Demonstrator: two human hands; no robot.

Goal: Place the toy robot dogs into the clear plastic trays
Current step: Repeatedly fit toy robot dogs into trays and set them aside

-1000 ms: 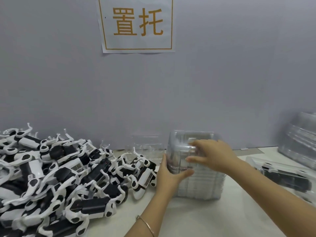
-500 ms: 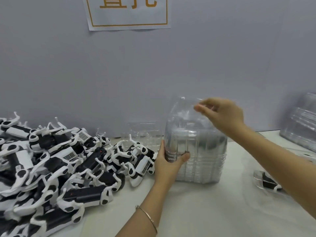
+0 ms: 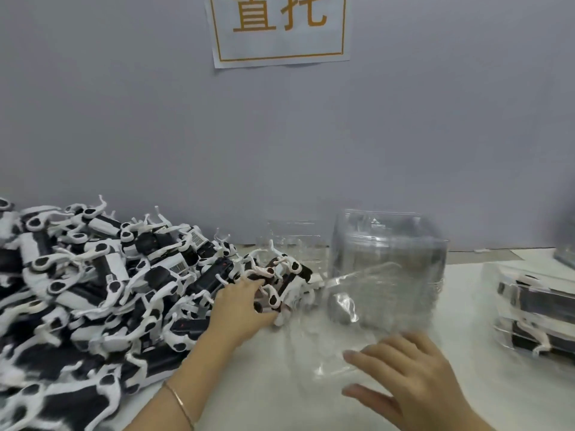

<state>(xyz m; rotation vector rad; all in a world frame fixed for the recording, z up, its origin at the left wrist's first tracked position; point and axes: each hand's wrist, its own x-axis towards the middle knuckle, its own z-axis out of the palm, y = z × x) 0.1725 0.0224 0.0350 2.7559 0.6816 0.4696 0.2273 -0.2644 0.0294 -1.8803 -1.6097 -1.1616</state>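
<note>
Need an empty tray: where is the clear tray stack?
Head view: the clear tray stack stands right of centre, between the toy dog pile and the filled trays.

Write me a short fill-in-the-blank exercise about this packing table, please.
The left hand reaches into the pile of toy robot dogs, which lies ____ of the stack of clear plastic trays. The right hand touches a single clear tray in ____ of that stack. The paper sign hangs on the ____.
Missing words: left; front; wall.
</note>
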